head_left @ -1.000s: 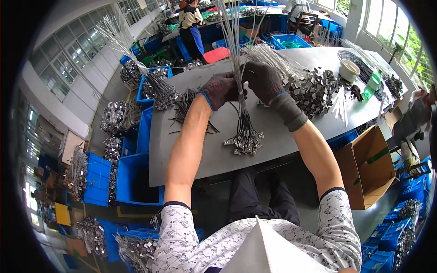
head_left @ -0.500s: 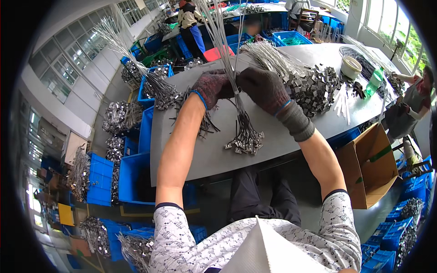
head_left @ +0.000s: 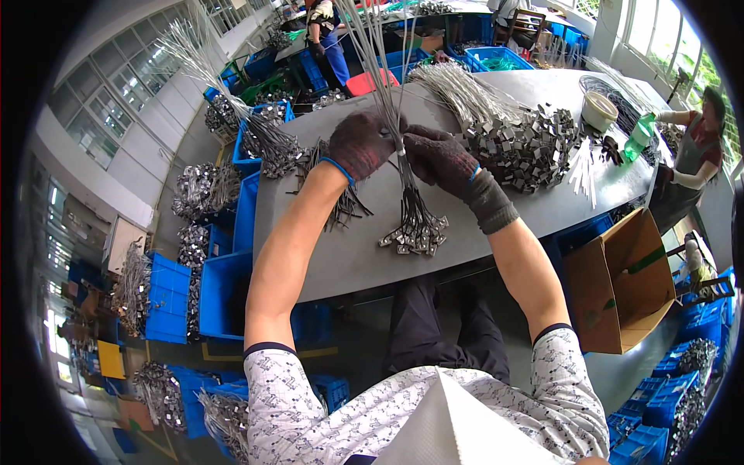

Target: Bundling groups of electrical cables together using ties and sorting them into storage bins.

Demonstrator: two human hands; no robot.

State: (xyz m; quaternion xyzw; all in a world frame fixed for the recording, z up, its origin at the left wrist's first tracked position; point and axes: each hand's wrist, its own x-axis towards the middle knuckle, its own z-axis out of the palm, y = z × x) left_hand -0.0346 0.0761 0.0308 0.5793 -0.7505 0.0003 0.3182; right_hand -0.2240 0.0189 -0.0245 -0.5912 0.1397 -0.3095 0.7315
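Observation:
A bundle of long thin grey wires [head_left: 412, 203] stands tilted over the table, its dark lower strands fanning out to small square metal ends on the surface. My left hand [head_left: 363, 146], in a dark knitted glove, is closed round the bundle's narrow middle. Just right of it, my gloved right hand [head_left: 440, 157] has its fingers pinched together against the bundle; whatever sits between them is hidden. Left of the bundle lie loose dark strands [head_left: 349, 203], partly behind my left wrist. A large heap of wires with square metal ends [head_left: 527, 147] lies to the right.
The grey table [head_left: 310, 267] curves around in front of me. Blue bins [head_left: 225, 298] stand at its left, an open cardboard box [head_left: 597, 302] at its lower right. Farther right are a white tub [head_left: 598, 112], a green bottle [head_left: 640, 138] and a co-worker [head_left: 694, 159].
My right hand has shifted slightly left and down, its fingers now pinched lower against the bundle. My left hand has turned a little. The co-worker at right has reached to the green bottle, which now tilts.

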